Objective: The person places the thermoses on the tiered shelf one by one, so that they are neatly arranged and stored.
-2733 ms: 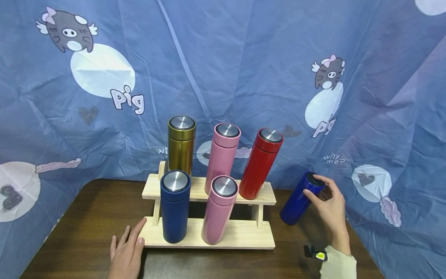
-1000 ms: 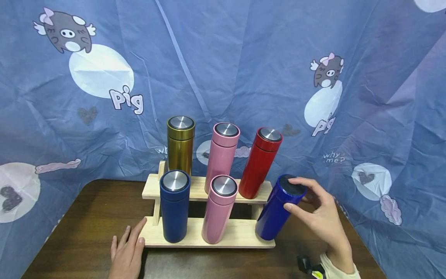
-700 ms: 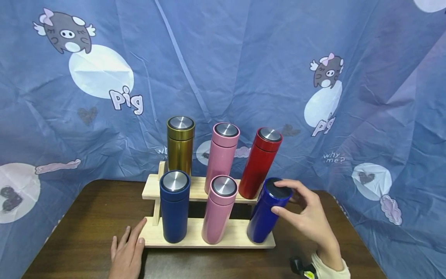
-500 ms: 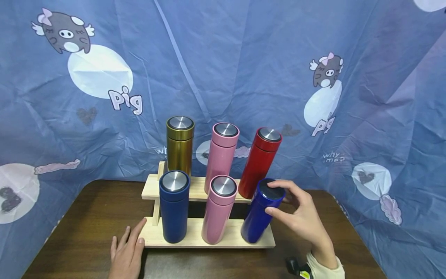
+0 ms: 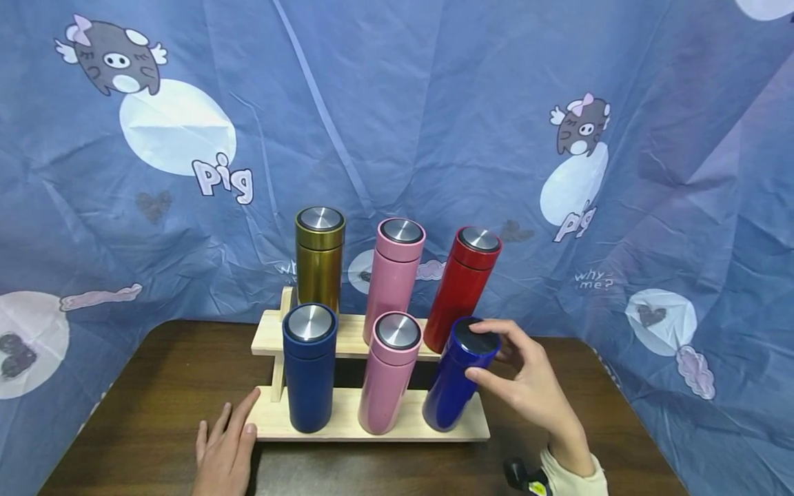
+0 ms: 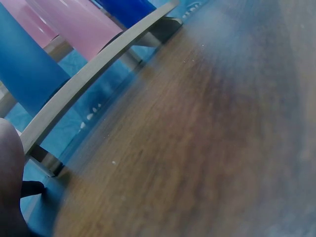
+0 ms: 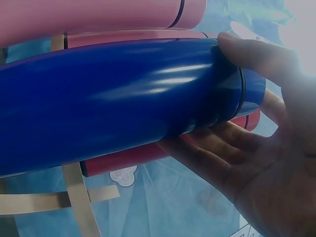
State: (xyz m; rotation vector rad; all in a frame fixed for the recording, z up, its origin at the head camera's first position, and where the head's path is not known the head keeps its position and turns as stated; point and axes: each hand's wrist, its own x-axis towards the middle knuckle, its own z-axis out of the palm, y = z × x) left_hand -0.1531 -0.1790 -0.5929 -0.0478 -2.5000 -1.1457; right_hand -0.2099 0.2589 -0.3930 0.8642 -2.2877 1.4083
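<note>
My right hand (image 5: 527,382) grips a glossy blue thermos flask (image 5: 455,386) near its top, thumb on the near side and one finger over the dark lid. The flask stands on the right part of the lower shelf of a two-tier wooden rack (image 5: 409,413). In the right wrist view the blue flask (image 7: 123,98) crosses the frame, with fingers behind it. My left hand (image 5: 226,448) rests on the lower shelf's left end, fingers extended. A matte navy flask (image 5: 311,386) and a pink flask (image 5: 387,389) share that shelf.
On the upper shelf stand a gold flask (image 5: 319,275), another pink flask (image 5: 397,282) and a red flask (image 5: 462,296). The rack sits on a brown wooden table (image 5: 155,386). A blue printed cloth (image 5: 496,103) hangs behind.
My right hand has brought the blue flask from the table at the right onto the lower shelf, then leftward along it towards the pink one. My left hand has stayed put.
</note>
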